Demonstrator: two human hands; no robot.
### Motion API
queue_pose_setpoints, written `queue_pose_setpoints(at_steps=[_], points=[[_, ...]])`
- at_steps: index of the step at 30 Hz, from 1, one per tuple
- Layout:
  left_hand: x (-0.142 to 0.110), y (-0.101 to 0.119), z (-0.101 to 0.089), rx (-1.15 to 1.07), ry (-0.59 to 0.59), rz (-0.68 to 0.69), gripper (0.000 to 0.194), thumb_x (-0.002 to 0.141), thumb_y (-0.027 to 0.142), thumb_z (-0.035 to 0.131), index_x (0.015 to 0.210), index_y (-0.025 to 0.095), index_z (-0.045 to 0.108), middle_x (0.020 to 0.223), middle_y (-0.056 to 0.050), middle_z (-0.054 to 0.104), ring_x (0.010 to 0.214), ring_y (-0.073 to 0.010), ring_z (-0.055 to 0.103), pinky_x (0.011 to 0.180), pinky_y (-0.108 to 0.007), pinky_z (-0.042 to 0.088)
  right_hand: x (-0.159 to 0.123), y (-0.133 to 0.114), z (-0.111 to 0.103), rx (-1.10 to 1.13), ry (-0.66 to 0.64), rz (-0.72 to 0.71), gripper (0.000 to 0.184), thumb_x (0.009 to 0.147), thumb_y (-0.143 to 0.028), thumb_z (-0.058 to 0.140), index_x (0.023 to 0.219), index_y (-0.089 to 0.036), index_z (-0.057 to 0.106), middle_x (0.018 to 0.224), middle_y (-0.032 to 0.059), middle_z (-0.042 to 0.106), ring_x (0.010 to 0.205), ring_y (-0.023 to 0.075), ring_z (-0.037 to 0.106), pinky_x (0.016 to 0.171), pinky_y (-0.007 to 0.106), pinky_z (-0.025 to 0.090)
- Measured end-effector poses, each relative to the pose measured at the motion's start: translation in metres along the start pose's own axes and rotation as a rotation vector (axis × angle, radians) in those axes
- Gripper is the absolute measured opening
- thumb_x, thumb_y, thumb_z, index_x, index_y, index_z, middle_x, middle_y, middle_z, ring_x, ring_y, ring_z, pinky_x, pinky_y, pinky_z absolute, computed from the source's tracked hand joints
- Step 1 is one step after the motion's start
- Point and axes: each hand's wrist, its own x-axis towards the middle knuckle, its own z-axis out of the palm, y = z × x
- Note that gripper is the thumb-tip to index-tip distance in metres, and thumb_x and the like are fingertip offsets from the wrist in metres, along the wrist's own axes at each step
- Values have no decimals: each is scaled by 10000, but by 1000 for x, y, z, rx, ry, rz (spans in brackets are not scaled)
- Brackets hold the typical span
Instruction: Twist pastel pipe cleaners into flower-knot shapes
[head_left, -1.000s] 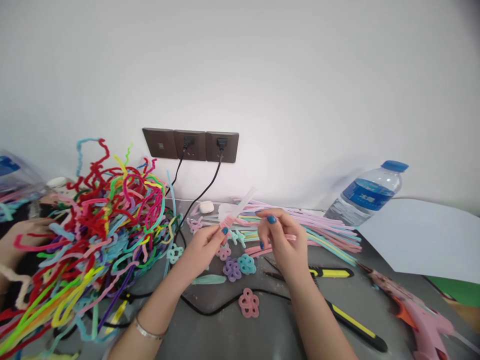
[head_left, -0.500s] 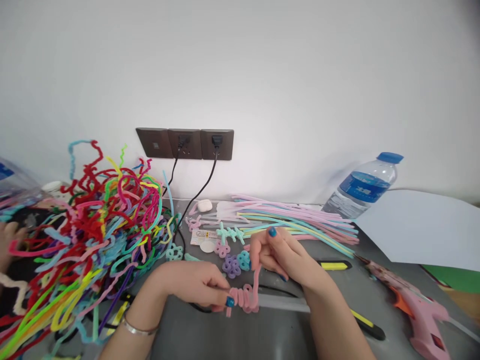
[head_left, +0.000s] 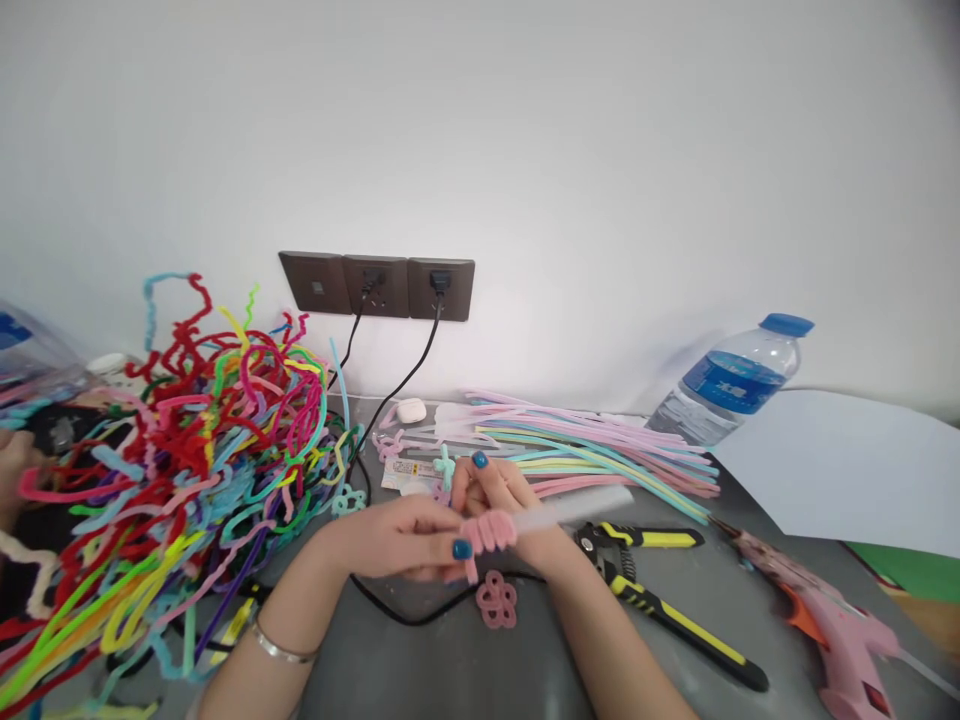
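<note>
My left hand is closed, pinching a pink pipe cleaner coiled around a translucent white stick. One short pink end hangs below my left thumb. The stick slants up to the right, passing in front of my right wrist. Just behind the coil, my right hand is closed with thumb and fingers together on the pipe cleaner's other end, largely hidden there. On the grey table below lies a pink looped flower. A mint-green twisted piece shows beyond my right fingers.
Tangled colourful pipe cleaners heap at left, beside another person's hand. Straight pastel pipe cleaners lie along the wall. Yellow-black pliers, a pink glue gun, a water bottle and white paper are at right. A black cable crosses the table.
My right hand has moved left and down to the coil, and the raised pink strand is now wound in. The stick has tilted upward, uncovering the pink flower and the pliers.
</note>
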Motion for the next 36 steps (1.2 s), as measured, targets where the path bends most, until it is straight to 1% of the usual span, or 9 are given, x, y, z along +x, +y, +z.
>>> queue_pose_setpoints(at_steps=[5,7,9,11,13,20,26,33,36], points=[[7,-7,-2,-130,302,130,439,866,572,563,726,157,534,488,102,287,412,-47,179,402,-206,113,8,5,-1,152,267,-94,456,939,-579,432,862,-172,624,329,-112,292,318,80,189,393,228,182],[11,-9,-1,-151,406,176,415,885,535,555,704,164,505,489,108,250,425,-47,156,413,-206,112,9,5,-5,189,312,-132,428,938,-563,445,885,-177,624,330,-116,291,330,81,171,404,229,193],[14,-9,-1,-138,473,198,401,902,511,541,702,167,494,494,109,238,434,-50,149,419,-207,121,10,5,-9,201,292,-119,433,934,-559,456,772,-186,602,335,-104,297,338,83,200,416,237,215],[15,-10,-2,-97,487,196,395,915,506,523,716,165,502,499,107,239,437,-52,149,418,-209,129,10,5,-13,183,217,-69,486,936,-547,464,602,-198,516,339,-87,289,348,85,248,428,247,242],[16,-11,-2,-53,486,187,394,920,512,509,744,161,518,509,106,239,440,-54,151,417,-211,134,9,3,-16,147,154,-37,499,947,-512,473,557,-200,469,358,-82,288,365,87,279,443,250,267],[14,-12,-4,123,591,187,406,933,517,471,716,174,470,527,95,266,453,-63,192,426,-217,152,5,-6,-22,-53,111,-33,261,903,-421,596,805,-179,577,579,-55,431,531,101,370,526,244,297],[10,-12,-6,244,540,146,410,941,533,430,742,177,479,550,90,270,467,-74,212,432,-212,177,6,5,-24,-51,148,-155,470,971,-526,417,628,-206,399,588,-39,352,553,121,323,548,274,275],[8,-4,-2,269,496,119,374,953,475,423,730,179,469,579,81,273,497,-84,232,456,-220,195,1,-4,-21,-331,155,-167,474,974,-523,409,620,-209,384,595,-31,336,564,131,303,547,280,254],[8,-1,1,271,489,103,376,963,457,403,723,176,471,579,75,305,506,-87,258,468,-222,221,-1,-7,-22,-358,105,-128,492,983,-536,365,615,-210,354,590,-30,324,561,131,291,548,281,257]])
